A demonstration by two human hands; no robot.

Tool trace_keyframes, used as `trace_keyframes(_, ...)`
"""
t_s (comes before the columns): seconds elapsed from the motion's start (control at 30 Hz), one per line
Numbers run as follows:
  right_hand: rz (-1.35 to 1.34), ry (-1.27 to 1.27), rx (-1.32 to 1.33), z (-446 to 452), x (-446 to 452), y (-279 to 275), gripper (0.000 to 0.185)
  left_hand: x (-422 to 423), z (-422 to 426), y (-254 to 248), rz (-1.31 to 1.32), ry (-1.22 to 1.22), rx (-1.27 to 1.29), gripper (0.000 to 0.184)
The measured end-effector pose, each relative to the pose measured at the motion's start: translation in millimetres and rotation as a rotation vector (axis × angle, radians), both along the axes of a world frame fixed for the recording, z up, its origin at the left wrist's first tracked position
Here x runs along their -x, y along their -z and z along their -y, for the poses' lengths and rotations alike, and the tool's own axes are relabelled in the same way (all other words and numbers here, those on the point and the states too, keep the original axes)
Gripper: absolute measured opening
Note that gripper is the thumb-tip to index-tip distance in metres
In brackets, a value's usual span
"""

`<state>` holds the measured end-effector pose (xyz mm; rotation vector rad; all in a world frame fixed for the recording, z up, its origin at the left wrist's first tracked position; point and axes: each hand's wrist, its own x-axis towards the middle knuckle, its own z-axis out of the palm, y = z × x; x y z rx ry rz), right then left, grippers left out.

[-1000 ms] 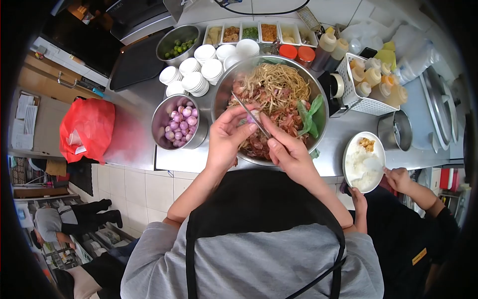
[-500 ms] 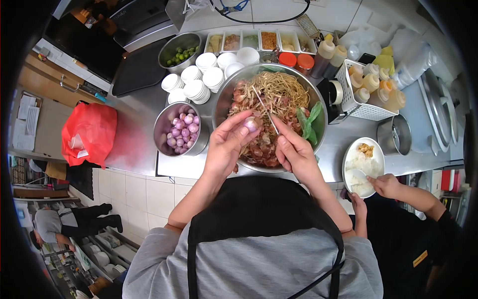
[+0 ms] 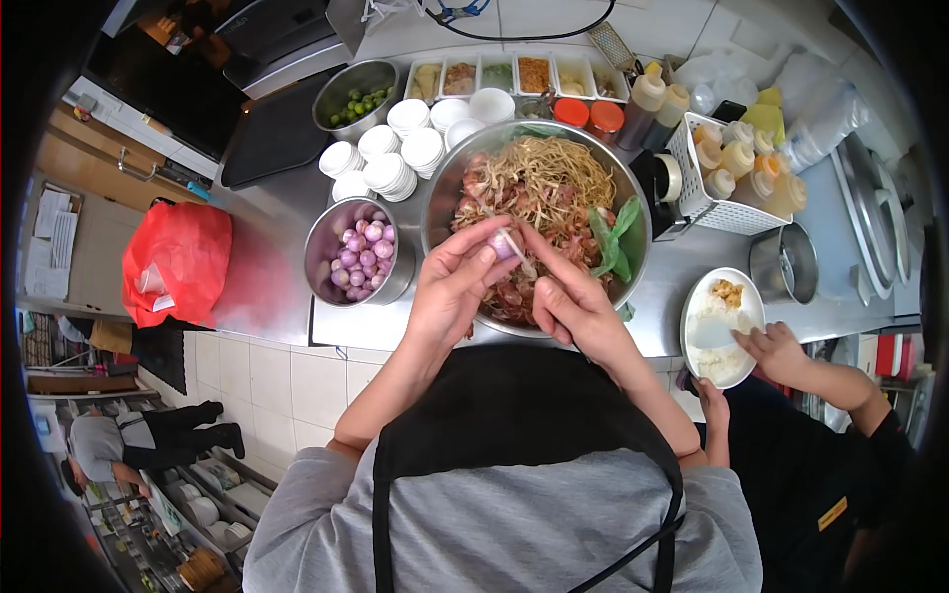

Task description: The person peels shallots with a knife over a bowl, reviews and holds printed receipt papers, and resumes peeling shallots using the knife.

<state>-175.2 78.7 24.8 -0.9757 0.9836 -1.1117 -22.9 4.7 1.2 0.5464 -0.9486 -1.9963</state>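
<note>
My left hand [image 3: 445,287] pinches a purple shallot [image 3: 502,244] above a large metal bowl [image 3: 442,178]. In my right hand [image 3: 581,304] is a small thin knife [image 3: 526,263], its blade blurred and lying against the shallot. The bowl under both hands holds a heap of reddish-brown shallots and skins [image 3: 504,301], dry straw-coloured stalks [image 3: 559,170] and a piece of green plastic [image 3: 618,242]. To the left of my left hand, a metal pot [image 3: 321,282] contains several smooth purple shallots [image 3: 364,252].
Stacks of white cups [image 3: 390,176] and a bowl of green limes [image 3: 358,107] stand behind the pot. A basket of sauce bottles [image 3: 732,215] is at right. A co-worker's hand [image 3: 776,354] is over a plate of rice [image 3: 690,331]. A red bag [image 3: 188,257] sits at left.
The knife has swung from pointing away over the bowl to lying against the shallot. My right hand has shifted slightly left and closer to my left hand. The co-worker's hand has moved slightly.
</note>
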Motion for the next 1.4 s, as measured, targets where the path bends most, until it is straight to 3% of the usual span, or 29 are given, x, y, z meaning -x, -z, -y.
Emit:
trace_keyframes(0.27,0.051,-0.028,-0.055,3,8,13,0.044,-2,4,1,-0.059,0.047,-0.071,0.037)
trace_keyframes(0.33,0.243,-0.047,-0.094,6,14,14,0.044,-1,4,-1,-0.095,0.078,-0.081,0.037)
trace_keyframes(0.4,0.217,-0.028,-0.107,3,9,8,0.045,1,4,-1,-0.074,0.050,-0.070,0.036)
trace_keyframes(0.47,0.025,-0.001,-0.021,3,2,1,0.046,1,5,2,-0.047,0.026,-0.052,0.036)
trace_keyframes(1.0,-0.099,0.014,0.001,3,-2,10,0.045,-2,4,9,-0.028,-0.014,-0.033,0.031)
trace_keyframes(1.1,-0.291,0.079,0.184,4,-4,22,0.045,-2,4,14,-0.028,-0.024,-0.013,0.030)
trace_keyframes(1.2,-0.153,0.056,0.065,2,0,10,0.043,-3,3,10,-0.048,0.010,0.002,0.032)
trace_keyframes(1.27,0.155,0.020,-0.122,2,6,12,0.041,-2,3,9,-0.061,0.025,-0.016,0.032)
trace_keyframes(1.4,0.311,0.009,-0.113,1,4,11,0.041,1,0,3,-0.089,-0.017,-0.081,0.032)
